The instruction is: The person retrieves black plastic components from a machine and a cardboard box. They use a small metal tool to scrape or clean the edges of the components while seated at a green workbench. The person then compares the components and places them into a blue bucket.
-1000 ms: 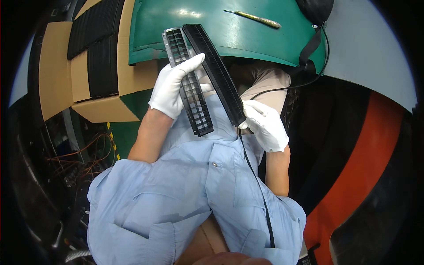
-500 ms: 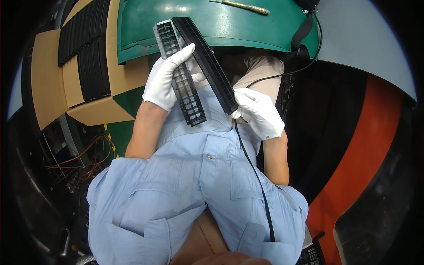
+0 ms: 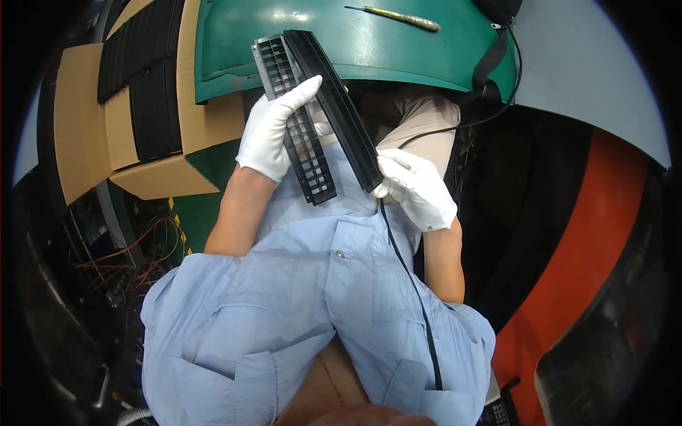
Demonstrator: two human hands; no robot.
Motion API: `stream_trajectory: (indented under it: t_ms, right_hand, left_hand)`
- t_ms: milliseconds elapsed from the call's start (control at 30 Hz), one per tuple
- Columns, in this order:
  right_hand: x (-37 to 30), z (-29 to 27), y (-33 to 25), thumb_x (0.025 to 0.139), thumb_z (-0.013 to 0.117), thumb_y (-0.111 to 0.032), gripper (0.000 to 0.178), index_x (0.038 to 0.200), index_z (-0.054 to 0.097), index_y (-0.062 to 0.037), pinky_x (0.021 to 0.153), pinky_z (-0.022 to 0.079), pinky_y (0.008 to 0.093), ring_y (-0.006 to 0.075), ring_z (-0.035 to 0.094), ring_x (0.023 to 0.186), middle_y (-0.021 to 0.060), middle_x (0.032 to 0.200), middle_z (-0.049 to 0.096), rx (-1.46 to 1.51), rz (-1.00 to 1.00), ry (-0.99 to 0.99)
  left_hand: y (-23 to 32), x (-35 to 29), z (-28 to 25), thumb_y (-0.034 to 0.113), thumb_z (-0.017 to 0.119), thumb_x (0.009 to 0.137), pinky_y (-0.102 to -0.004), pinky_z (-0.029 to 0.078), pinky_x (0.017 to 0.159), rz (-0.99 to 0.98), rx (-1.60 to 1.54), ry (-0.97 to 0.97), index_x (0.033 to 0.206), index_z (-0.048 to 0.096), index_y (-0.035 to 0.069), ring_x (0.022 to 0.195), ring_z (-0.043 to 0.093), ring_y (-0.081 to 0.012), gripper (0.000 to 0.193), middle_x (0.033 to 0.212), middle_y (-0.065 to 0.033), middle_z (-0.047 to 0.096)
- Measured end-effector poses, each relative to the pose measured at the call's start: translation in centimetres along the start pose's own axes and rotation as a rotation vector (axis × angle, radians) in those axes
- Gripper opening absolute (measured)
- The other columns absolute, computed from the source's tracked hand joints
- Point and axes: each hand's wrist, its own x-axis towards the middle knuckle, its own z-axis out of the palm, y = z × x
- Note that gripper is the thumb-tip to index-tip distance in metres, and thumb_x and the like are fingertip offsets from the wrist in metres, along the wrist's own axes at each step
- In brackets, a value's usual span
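Note:
Two long black plastic parts are held up over my lap, side by side and slanting. My white-gloved left hand [image 3: 273,131] is closed around the left one, a grid-like plastic strip [image 3: 310,157] with open square cells, its thumb reaching across toward the other. The second, a solid-looking ribbed black strip [image 3: 341,113], lies close along its right side. At that strip's lower end my right hand [image 3: 419,184], also in a white glove, pinches the end between thumb and fingers. The two strips nearly meet at the top and spread apart lower down.
An open cardboard box [image 3: 160,177] filled with stacked black strips [image 3: 153,106] stands at the left. Beyond my lap is a green-topped table [image 3: 284,21] with a thin screwdriver-like tool [image 3: 401,18] on it. A black cable [image 3: 408,273] runs down my front.
Both hands and the two strips have shifted slightly in the view, along with the surroundings. The left hand's and right hand's holds look the same.

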Motion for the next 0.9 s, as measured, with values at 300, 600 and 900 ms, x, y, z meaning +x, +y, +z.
stream_trajectory:
  t_ms: [300,600,900]
  right_hand:
    - [-0.9,1.9,-1.5,0.096,0.068,-0.02,0.035,0.124,0.064,0.0011,0.065,0.046,0.0204,0.0066,0.06,0.073,0.0029,0.089,0.068,-0.097,-0.054,0.03]
    - [-1.4,2.6,-1.5,0.086,0.077,-0.006,0.045,0.127,0.06,0.0025,0.07,0.047,0.0203,0.0042,0.056,0.077,0.0043,0.098,0.069,-0.193,-0.152,0.006]
    - [-1.5,2.7,-1.5,0.085,0.075,-0.003,0.055,0.135,0.053,0.0034,0.08,0.051,0.0244,0.0094,0.061,0.092,0.009,0.116,0.066,-0.123,-0.181,-0.075]
  left_hand:
    - [-0.3,0.1,-0.6,0.015,0.063,0.097,-0.0336,0.061,0.082,0.139,0.021,-0.051,0.127,0.06,-0.003,0.095,0.072,-0.0213,0.035,0.11,-0.0172,0.07]
    - [-0.5,-0.1,0.1,0.015,0.057,0.1,-0.035,0.061,0.084,0.197,-0.033,-0.152,0.135,0.053,-0.002,0.099,0.07,-0.0215,0.039,0.121,-0.0167,0.067]
    - [-0.5,-0.1,-0.2,0.014,0.055,0.101,-0.0348,0.061,0.083,0.213,-0.076,-0.229,0.137,0.05,-0.003,0.098,0.069,-0.0203,0.04,0.121,-0.0197,0.066]
